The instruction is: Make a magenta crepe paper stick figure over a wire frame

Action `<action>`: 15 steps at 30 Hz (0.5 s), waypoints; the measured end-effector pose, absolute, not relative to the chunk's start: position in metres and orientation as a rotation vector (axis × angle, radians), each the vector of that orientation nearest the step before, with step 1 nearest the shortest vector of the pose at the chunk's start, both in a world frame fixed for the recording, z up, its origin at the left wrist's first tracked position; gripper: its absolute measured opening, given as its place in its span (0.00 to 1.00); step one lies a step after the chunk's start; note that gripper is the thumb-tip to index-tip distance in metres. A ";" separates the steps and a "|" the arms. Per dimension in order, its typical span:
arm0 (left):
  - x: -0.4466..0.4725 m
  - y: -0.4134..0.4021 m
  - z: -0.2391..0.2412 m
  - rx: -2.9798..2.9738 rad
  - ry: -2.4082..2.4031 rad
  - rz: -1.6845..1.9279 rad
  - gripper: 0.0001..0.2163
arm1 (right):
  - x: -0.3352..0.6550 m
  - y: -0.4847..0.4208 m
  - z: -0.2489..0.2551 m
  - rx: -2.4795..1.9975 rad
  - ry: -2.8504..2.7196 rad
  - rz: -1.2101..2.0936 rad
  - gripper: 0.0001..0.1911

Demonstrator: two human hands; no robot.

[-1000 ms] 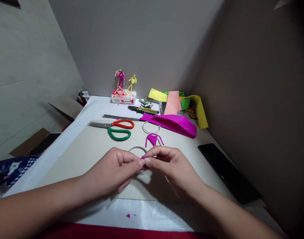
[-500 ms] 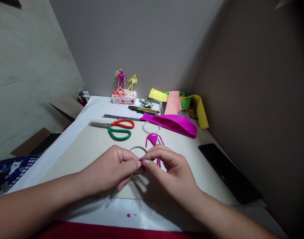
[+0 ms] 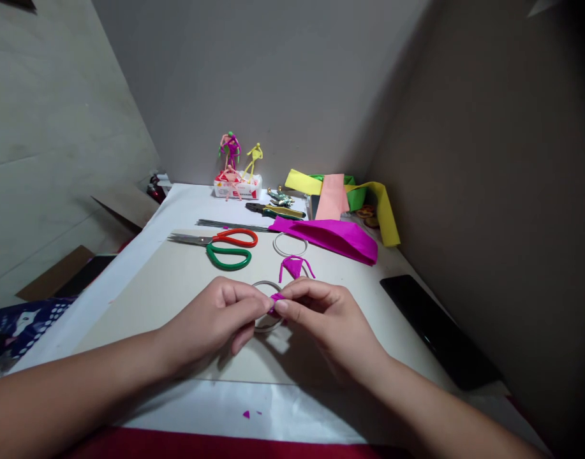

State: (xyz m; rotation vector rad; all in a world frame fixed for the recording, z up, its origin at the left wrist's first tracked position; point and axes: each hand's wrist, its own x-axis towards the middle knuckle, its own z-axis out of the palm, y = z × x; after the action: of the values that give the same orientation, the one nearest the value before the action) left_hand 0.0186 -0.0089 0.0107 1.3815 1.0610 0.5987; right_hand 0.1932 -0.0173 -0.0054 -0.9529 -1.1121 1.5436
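Between my two hands is a small strip of magenta crepe paper (image 3: 277, 297), pinched from both sides. My left hand (image 3: 215, 322) grips its left end between thumb and forefinger, with the other fingers curled. Thumb and fingertips of my right hand (image 3: 333, 322) close on the right end. Beneath the fingers lies a thin grey ring (image 3: 263, 283), partly covered by them. Just beyond, a magenta figure body with two thin arms (image 3: 295, 268) lies flat, its lower part hidden by my right hand. A second pale ring (image 3: 275, 247) is behind it.
Scissors (image 3: 229, 248) lie left of the rings; pliers (image 3: 275, 211), thin wires (image 3: 229, 224) and a folded magenta crepe sheet (image 3: 335, 241) lie behind. Small figures (image 3: 231, 150) stand on a packet (image 3: 239, 187) at the back. A black phone (image 3: 436, 331) lies right, magenta scraps (image 3: 247, 414) in front.
The magenta strip now shows more between my fingertips, and my right hand has tilted and shifted slightly. More of the figure's lower part is covered by it.
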 end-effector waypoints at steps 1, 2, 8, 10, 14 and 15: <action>0.018 -0.009 0.010 1.372 1.039 0.615 0.19 | 0.193 -0.017 -0.005 -0.944 -1.090 1.565 0.07; 0.017 -0.009 0.010 1.364 1.018 0.626 0.19 | 0.193 -0.017 -0.004 -0.934 -1.070 1.582 0.07; 0.016 -0.010 0.011 1.459 1.104 0.797 0.11 | 0.197 -0.015 -0.007 -0.873 -0.936 1.678 0.07; 0.018 -0.013 0.010 1.597 1.218 0.866 0.13 | 0.198 -0.014 -0.009 -0.849 -0.884 1.749 0.08; 0.022 -0.017 0.008 1.804 1.276 0.927 0.14 | 0.199 -0.012 -0.012 -0.819 -0.842 1.869 0.08; 0.022 -0.017 0.008 1.825 1.274 0.932 0.14 | 0.199 -0.012 -0.012 -0.811 -0.831 1.892 0.08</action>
State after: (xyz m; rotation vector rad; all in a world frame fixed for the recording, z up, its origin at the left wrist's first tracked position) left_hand 0.0223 -0.0173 0.0079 1.8252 1.2743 0.9323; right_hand 0.1990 -0.0115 -0.0118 -0.8113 -0.8307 1.8916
